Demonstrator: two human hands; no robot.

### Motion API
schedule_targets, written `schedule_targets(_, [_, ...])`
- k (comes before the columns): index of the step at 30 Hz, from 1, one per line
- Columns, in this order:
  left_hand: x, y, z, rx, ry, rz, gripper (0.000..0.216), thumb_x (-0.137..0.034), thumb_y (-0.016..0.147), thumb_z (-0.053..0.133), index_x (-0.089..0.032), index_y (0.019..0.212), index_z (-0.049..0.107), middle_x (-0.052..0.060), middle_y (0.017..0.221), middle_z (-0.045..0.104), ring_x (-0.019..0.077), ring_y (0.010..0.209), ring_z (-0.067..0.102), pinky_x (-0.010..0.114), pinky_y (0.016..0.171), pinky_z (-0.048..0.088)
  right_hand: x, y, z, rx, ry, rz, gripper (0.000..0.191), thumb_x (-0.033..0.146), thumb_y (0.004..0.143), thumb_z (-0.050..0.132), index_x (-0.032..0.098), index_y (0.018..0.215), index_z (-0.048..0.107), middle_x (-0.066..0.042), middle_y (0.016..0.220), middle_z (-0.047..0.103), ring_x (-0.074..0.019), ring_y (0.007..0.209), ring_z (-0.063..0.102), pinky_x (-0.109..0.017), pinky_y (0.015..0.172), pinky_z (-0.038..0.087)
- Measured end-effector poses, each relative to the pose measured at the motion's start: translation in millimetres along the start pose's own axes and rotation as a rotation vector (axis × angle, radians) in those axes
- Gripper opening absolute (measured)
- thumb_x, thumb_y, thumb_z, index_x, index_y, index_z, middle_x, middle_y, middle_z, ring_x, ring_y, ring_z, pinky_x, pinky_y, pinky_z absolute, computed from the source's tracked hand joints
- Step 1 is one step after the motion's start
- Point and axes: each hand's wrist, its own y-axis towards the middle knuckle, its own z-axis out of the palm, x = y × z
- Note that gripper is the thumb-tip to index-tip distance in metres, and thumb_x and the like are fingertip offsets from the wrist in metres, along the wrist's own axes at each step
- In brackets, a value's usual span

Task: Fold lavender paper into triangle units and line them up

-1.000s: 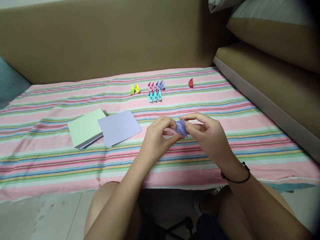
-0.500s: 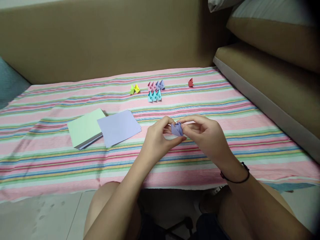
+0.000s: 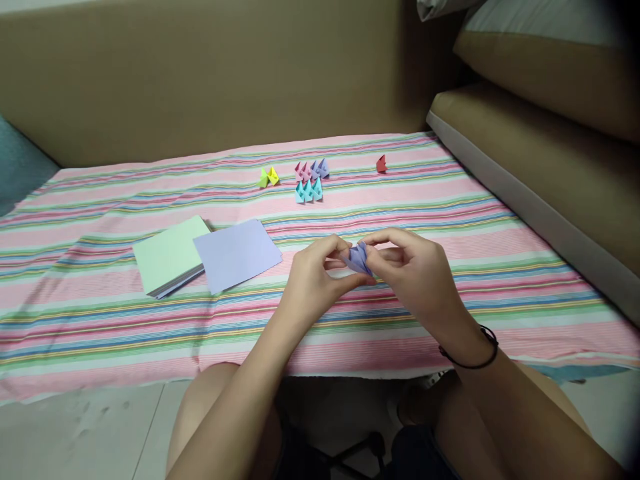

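Observation:
Between my two hands is a small folded purple paper boat [image 3: 359, 258], held above the striped cloth. My left hand [image 3: 320, 270] pinches its left and lower side with thumb and fingers. On its right edge, my right hand [image 3: 407, 260] grips with thumb and forefinger; some of its fingers are hidden behind the paper. Beyond the hands stand finished paper boats: blue ones [image 3: 309, 191] in a row, pink ones [image 3: 303, 172] and purple ones [image 3: 320, 169] behind them, yellow ones [image 3: 269, 177] to the left, and one red boat [image 3: 381, 164] to the right.
Left of my hands lie purple paper sheets [image 3: 237, 257], overlapping a thick stack of paper with a light green top sheet [image 3: 170, 257]. Everything rests on a striped cloth [image 3: 125, 340]. A brown backrest [image 3: 225, 80] stands behind, with brown cushions [image 3: 540, 160] at the right.
The purple paper has turned slightly and its folds look more opened out. Both hands have shifted a little to the right. The other boats and the paper stacks have stayed in place.

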Motion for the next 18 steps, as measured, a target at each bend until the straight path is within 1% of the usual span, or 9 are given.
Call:
schedule_targets(2, [0.1, -0.2, 1.5, -0.017, 0.013, 0.019, 0.024, -0.030, 0.068, 0.074, -0.019, 0.077, 0.054, 0.002, 0.087, 0.062, 0.0168, 0.087, 0.061, 0.031, 0.079, 0.054, -0.6, -0.5, 0.7, 0.013, 0.046, -0.015, 0.010, 0.028, 0.080, 0.061, 0.020, 0.084, 0.066, -0.002, 0.079, 0.069, -0.0198, 0.071, 0.070, -0.027, 0.055, 0.056])
schedule_targets(4, [-0.1, -0.4, 2.3, -0.029, 0.037, 0.032, 0.023, -0.029, 0.070, 0.073, -0.020, 0.077, 0.053, 0.001, 0.083, 0.062, 0.0151, 0.081, 0.061, 0.030, 0.077, 0.053, -1.1, -0.8, 1.2, 0.027, 0.057, -0.037, 0.009, 0.026, 0.080, 0.061, 0.020, 0.084, 0.066, -0.003, 0.084, 0.068, -0.0194, 0.075, 0.071, -0.027, 0.060, 0.058])
schedule_targets(7, [-1.0, -1.2, 2.5, -0.033, 0.132, 0.035, 0.022, -0.029, 0.072, 0.070, -0.021, 0.077, 0.050, -0.002, 0.074, 0.059, 0.0128, 0.070, 0.059, 0.026, 0.068, 0.049, -1.3, -1.0, 1.7, 0.038, 0.005, -0.077, 0.009, 0.020, 0.081, 0.059, 0.021, 0.086, 0.065, -0.004, 0.091, 0.066, -0.0181, 0.077, 0.070, -0.027, 0.066, 0.059])
schedule_targets(11, [-1.9, -2.3, 2.1, -0.036, 0.248, 0.044, 0.017, -0.026, 0.074, 0.064, -0.021, 0.077, 0.049, -0.004, 0.069, 0.057, 0.0118, 0.064, 0.055, 0.023, 0.060, 0.043, -1.6, -0.9, 2.4, 0.035, -0.072, -0.146, 0.011, 0.018, 0.081, 0.057, 0.022, 0.087, 0.064, -0.003, 0.090, 0.065, -0.0170, 0.076, 0.068, -0.029, 0.071, 0.059])
schedule_targets(15, [-2.1, -2.4, 0.3, 0.018, 0.208, 0.044, 0.015, -0.024, 0.075, 0.063, -0.021, 0.079, 0.049, -0.004, 0.068, 0.055, 0.0105, 0.062, 0.052, 0.022, 0.060, 0.043, -3.2, 0.0, 1.0, 0.066, -0.137, -0.212, 0.015, 0.015, 0.081, 0.053, 0.023, 0.090, 0.063, -0.003, 0.090, 0.064, -0.0162, 0.075, 0.066, -0.029, 0.071, 0.057])
schedule_targets(18, [-2.7, -1.6, -3.0, 0.096, 0.101, -0.003, 0.017, -0.024, 0.073, 0.064, -0.021, 0.081, 0.049, -0.006, 0.066, 0.054, 0.0090, 0.059, 0.050, 0.021, 0.058, 0.043, -4.3, 2.0, -2.3, 0.116, -0.164, -0.200, 0.017, 0.015, 0.081, 0.051, 0.022, 0.091, 0.063, -0.003, 0.090, 0.064, -0.0164, 0.075, 0.064, -0.028, 0.068, 0.055])
